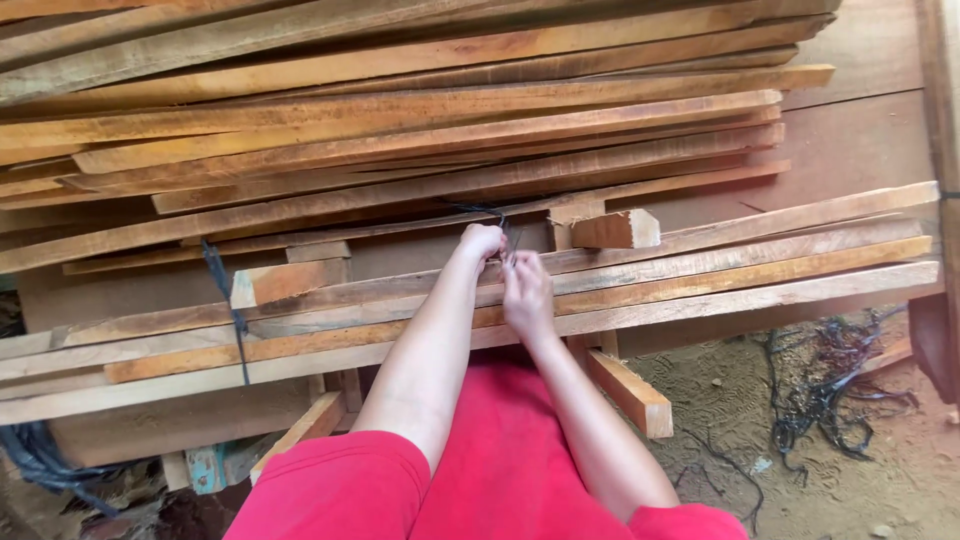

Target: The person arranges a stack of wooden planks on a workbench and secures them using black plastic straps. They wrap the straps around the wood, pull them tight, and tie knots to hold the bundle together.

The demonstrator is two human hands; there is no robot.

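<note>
Your left hand (481,241) and right hand (526,290) sit close together, both pinched on a dark cord (505,232) at the middle of the slat bundle (700,270). Another cord (225,300) binds the bundle at left; loose cords (830,390) lie on the sandy floor (900,470), near right.

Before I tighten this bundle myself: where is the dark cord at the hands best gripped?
Likely by its loose ends above the slat bundle, pinched from the near side. They stick up free there, between the left hand and right hand.
</note>
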